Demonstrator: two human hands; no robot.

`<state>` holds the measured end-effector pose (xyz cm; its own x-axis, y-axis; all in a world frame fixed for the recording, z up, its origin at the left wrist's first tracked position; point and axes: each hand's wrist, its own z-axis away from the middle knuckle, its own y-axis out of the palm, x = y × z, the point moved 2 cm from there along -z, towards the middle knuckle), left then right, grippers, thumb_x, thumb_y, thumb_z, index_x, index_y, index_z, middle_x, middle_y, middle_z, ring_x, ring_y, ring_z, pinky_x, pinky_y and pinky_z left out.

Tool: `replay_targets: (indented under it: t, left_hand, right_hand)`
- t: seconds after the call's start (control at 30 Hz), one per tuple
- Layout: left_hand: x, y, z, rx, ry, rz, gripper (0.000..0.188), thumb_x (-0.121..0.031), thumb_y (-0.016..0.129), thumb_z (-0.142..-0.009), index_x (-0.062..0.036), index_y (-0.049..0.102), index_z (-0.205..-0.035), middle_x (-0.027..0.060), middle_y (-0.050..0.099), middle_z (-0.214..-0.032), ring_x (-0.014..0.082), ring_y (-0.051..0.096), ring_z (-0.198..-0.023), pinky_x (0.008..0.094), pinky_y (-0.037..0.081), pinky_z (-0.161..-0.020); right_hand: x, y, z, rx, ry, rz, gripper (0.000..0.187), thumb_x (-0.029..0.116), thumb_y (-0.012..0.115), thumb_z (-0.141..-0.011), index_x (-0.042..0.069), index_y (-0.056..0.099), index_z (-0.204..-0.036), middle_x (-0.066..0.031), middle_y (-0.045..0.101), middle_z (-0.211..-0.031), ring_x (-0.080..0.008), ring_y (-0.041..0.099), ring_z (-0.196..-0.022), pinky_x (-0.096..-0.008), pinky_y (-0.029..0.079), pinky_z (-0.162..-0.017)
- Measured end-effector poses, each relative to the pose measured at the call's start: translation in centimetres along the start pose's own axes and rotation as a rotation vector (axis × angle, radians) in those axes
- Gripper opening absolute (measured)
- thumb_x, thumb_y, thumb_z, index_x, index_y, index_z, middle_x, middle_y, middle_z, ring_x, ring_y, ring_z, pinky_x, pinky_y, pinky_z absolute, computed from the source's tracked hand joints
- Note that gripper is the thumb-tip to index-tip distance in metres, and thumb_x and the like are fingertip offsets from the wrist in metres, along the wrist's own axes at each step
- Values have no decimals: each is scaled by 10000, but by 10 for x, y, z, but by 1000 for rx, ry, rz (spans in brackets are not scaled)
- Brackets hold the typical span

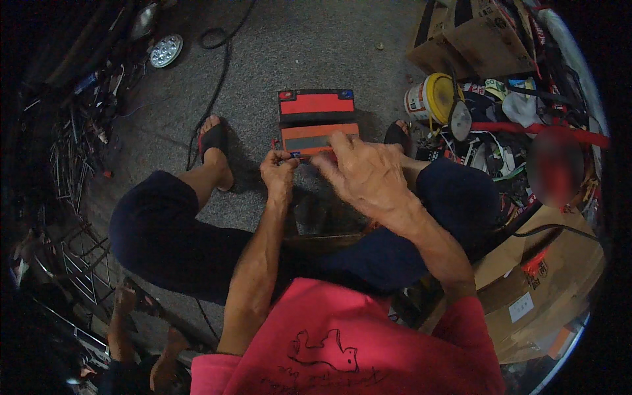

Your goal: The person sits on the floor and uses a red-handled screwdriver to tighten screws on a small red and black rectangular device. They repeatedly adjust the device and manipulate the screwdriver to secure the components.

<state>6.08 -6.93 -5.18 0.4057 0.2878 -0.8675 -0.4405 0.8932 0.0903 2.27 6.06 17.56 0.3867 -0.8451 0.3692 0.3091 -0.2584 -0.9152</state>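
A box-shaped battery (317, 105), black and red on top with a red and a blue terminal corner, stands on the floor between my feet. Its near side (316, 142) is orange with a grey panel. My left hand (278, 172) is closed in a pinch at the near left corner, at a small blue piece (295, 155). Over the near right part of the battery, my right hand (372, 172) has its fingers curled in. A bit of red shows by them, but what they hold is mostly hidden and slightly blurred.
A black cable (227, 66) winds over the floor at left, near a round lamp (166, 51). Metal scrap (72, 158) lies at far left. To the right are a yellow-rimmed bucket (440, 95), mixed clutter and cardboard boxes (477, 39). Another person's limbs (122, 322) show at lower left.
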Motion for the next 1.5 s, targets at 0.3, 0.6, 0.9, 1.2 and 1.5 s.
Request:
replay_targets:
  t: [0.3, 0.6, 0.9, 1.2, 1.5]
  left_hand:
    - [2, 3, 0, 33, 12, 82, 178, 69, 686, -670, -9, 562, -772, 26, 573, -744, 128, 544, -695, 290, 478, -638]
    - [-14, 8, 8, -6, 32, -266, 205, 74, 687, -663, 24, 609, -846, 83, 650, -807, 149, 602, -754, 285, 491, -681]
    - [11, 3, -2, 20, 151, -143, 192, 89, 670, -670, 21, 594, -832, 74, 629, -809, 148, 585, -759, 289, 485, -705]
    - [-3, 6, 4, 31, 78, -85, 192, 112, 638, -674, 16, 582, -831, 62, 615, -802, 148, 583, -757, 288, 483, -717]
    - [0, 7, 2, 16, 171, -196, 195, 110, 639, -676, 16, 579, -837, 61, 617, -801, 144, 579, -749, 284, 478, -704]
  right_hand:
    - [-2, -1, -2, -122, -169, -93, 252, 154, 640, -797, 23, 500, -961, -170, 584, -895, -356, 632, -747, -454, 493, -615]
    - [-6, -4, -1, -42, -110, -83, 286, 151, 668, -803, 7, 509, -992, -201, 607, -901, -371, 626, -831, -436, 488, -680]
    - [1, -9, -4, 108, 93, -1, 275, 134, 661, -805, 21, 496, -994, -207, 609, -882, -375, 626, -815, -441, 479, -690]
    - [-1, -3, -1, -35, 10, -66, 262, 108, 659, -786, 18, 499, -973, -191, 587, -877, -368, 623, -796, -438, 483, -669]
    - [-6, -3, -2, -137, -143, -49, 290, 198, 649, -799, 26, 504, -982, -163, 571, -867, -356, 619, -731, -454, 491, -619]
